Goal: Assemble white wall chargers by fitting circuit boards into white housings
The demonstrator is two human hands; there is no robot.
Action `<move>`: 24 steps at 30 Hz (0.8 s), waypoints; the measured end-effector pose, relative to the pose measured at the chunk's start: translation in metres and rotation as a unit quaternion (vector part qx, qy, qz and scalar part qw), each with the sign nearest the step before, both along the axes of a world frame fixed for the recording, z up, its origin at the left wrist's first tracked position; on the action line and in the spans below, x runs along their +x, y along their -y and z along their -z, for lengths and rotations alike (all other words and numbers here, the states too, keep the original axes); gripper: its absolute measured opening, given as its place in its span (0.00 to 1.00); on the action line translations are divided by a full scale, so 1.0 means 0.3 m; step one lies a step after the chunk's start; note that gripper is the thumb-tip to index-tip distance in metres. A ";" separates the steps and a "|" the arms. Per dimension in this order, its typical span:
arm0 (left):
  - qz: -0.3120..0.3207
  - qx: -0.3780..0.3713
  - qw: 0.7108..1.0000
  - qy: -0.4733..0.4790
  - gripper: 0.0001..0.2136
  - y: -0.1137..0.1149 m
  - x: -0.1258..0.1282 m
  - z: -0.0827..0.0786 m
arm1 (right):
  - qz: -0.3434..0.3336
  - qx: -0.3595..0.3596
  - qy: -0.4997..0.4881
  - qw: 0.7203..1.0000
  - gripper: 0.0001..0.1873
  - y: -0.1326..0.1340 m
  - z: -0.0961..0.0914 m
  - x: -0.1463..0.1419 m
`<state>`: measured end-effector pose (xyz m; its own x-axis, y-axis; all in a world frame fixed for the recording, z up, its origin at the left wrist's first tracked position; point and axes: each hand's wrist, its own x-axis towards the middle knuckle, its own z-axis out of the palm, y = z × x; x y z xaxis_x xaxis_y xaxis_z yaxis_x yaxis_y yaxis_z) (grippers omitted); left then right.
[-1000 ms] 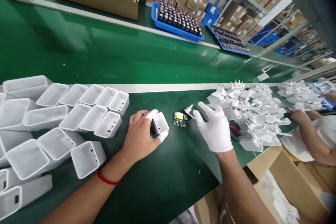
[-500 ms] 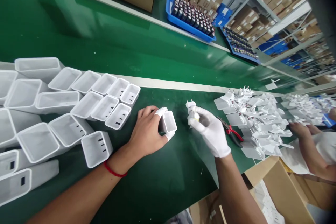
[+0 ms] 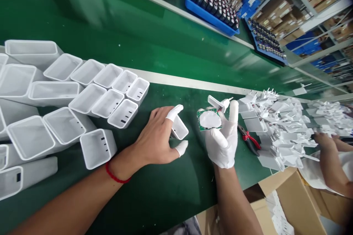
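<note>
A white plastic case (image 3: pixel 180 129) stands tilted on the green bench, its open top and small slots facing me. My left hand (image 3: pixel 158 137), with white covers on thumb and forefinger, is spread around it. The thumb and forefinger tips stand apart from each other; the other fingers are partly hidden behind. To the right, my white-gloved right hand (image 3: pixel 222 143) holds a green circuit board (image 3: pixel 210 119) with a white patch on its face. Just behind the board, near the raised forefinger, is a white plug piece (image 3: pixel 220 103) with pins.
Several white cases (image 3: pixel 91 97) stand in rows at left. At right lie red-handled pliers (image 3: pixel 249 140) beside a heap of white plug parts (image 3: pixel 275 128). A blue tray (image 3: pixel 212 13) of dark components is at the back. Another person's hands (image 3: pixel 327 141) are at far right, above a cardboard box (image 3: pixel 298 198).
My left thumb and forefinger have parted, and the case has turned so its slots show. My right hand has turned palm up, bringing the circuit board's face into view.
</note>
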<state>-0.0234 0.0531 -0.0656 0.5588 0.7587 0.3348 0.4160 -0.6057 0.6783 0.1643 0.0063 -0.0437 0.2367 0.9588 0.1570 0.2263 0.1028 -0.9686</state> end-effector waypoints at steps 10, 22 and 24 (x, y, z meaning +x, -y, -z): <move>-0.048 -0.033 0.998 0.016 0.45 0.063 0.024 -0.007 | 0.001 0.026 -0.082 0.996 0.54 0.021 0.020 0.019; 0.048 -0.140 0.989 -0.009 0.36 -0.013 -0.001 0.015 | -0.136 0.015 -0.096 0.986 0.55 0.031 -0.005 -0.033; 0.054 -0.139 0.989 -0.005 0.31 -0.012 0.000 0.011 | -0.152 0.011 -0.091 0.984 0.55 0.031 0.001 -0.036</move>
<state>-0.0233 0.0568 -0.0688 0.6435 0.7565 0.1165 0.3667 -0.4383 0.8207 0.1536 -0.0031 -0.0439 -0.0339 0.9866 0.1595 0.0045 0.1597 -0.9872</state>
